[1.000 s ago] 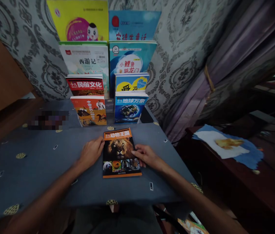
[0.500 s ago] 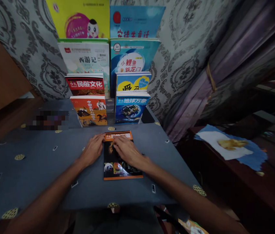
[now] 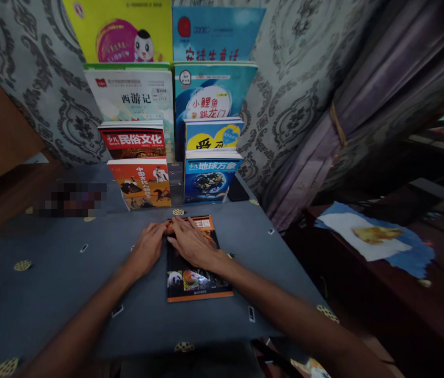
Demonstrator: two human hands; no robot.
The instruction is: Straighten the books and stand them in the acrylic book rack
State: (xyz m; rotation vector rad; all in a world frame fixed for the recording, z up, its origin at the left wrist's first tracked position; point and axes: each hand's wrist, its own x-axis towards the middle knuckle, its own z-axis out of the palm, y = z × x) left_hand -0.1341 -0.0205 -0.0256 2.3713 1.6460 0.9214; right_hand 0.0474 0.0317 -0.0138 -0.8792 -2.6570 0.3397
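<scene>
A closed book (image 3: 202, 291) with a black cover and orange bands lies face up on the table (image 3: 76, 294). Small animal pictures, one of a panda, run along its lower part. My right hand (image 3: 192, 241) rests flat across the upper left of the cover, fingers stretched out, hiding part of the title. At the book's upper left edge is my left hand (image 3: 149, 244), its fingers extended and their tips touching the corner beside the right fingertips. Neither hand is wrapped round anything.
Upright books stand in two columns behind, including an orange one (image 3: 140, 184) and a blue globe one (image 3: 211, 181). A dark flat object (image 3: 238, 190) lies beside them. Right of the table, a cloth (image 3: 371, 236) lies on a dark red surface, near a tied curtain (image 3: 316, 152).
My right hand has slid left over the cover toward its upper left corner, uncovering the title's right end. My left hand stays at the edge. The view has shifted slightly.
</scene>
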